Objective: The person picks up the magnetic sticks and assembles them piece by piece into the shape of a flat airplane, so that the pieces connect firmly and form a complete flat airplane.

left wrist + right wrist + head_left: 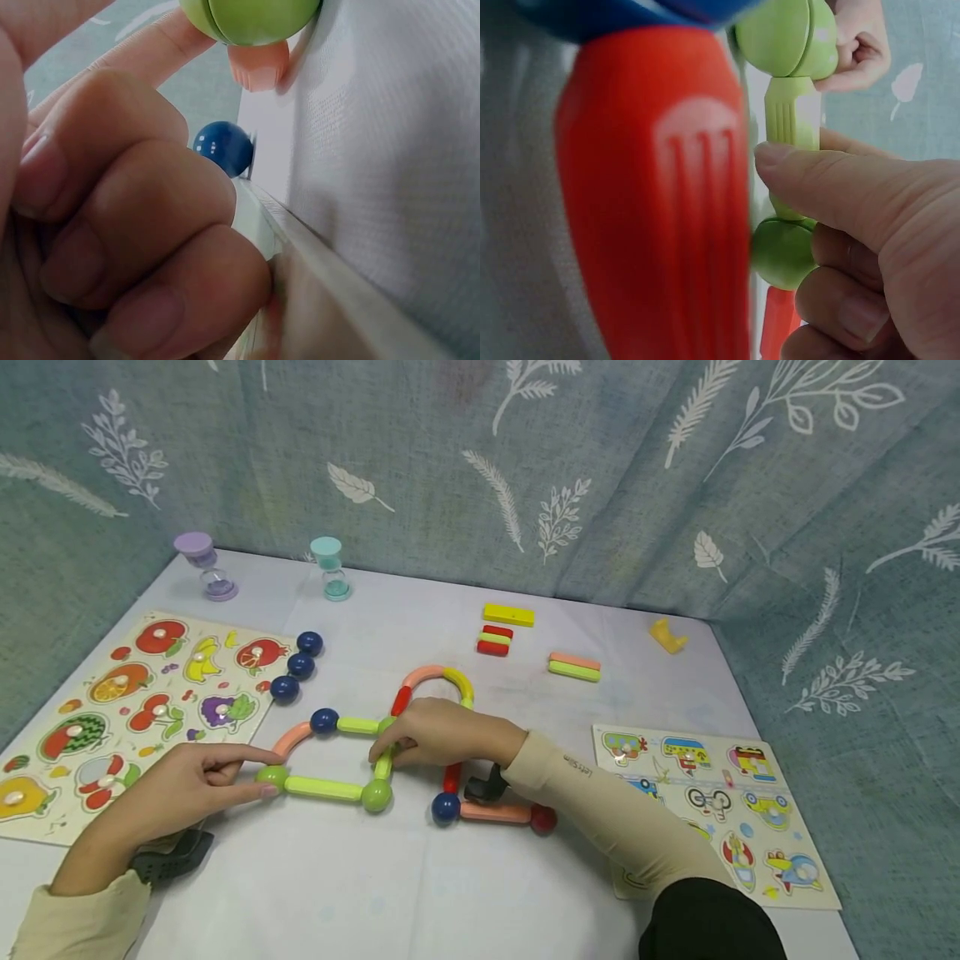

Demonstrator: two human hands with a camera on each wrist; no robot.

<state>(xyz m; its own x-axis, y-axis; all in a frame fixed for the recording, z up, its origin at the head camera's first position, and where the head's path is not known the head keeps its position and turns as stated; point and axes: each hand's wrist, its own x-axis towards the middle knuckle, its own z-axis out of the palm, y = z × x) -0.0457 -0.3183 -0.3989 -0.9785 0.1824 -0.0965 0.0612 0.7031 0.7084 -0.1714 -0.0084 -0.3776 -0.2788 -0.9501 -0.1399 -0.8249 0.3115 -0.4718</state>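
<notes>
A person in beige sleeves works at a white table (480,893) with both hands, building a flat outline of colourful rods and balls. The left hand (187,781) has a narrow grip, index fingertip and thumb on a green ball (272,775) at the outline's left corner; its other fingers are curled. The right hand (442,733) pinches a short green rod (383,767) between thumb and fingers. That rod joins two more green balls, and a long green rod (322,788) links the nearer one to the ball at the left hand. A salmon curve (293,739), a blue ball (324,721) and another green rod (358,725) make up the remaining sides. Beyond the right hand rises an arch (424,672) of red, salmon and yellow. Closer to me, a red rod (452,778), its far end hidden by the hand, meets a second blue ball (446,808), then a salmon rod (495,812) and a red ball (543,819). To the left lies a fruit board (176,685), three blue balls (301,666) along its edge; to the right, a vehicle board (723,852), partly covered by the right arm. Two hourglasses (333,568), purple and teal, stand at the back, before a leaf-patterned cloth (420,460).
</notes>
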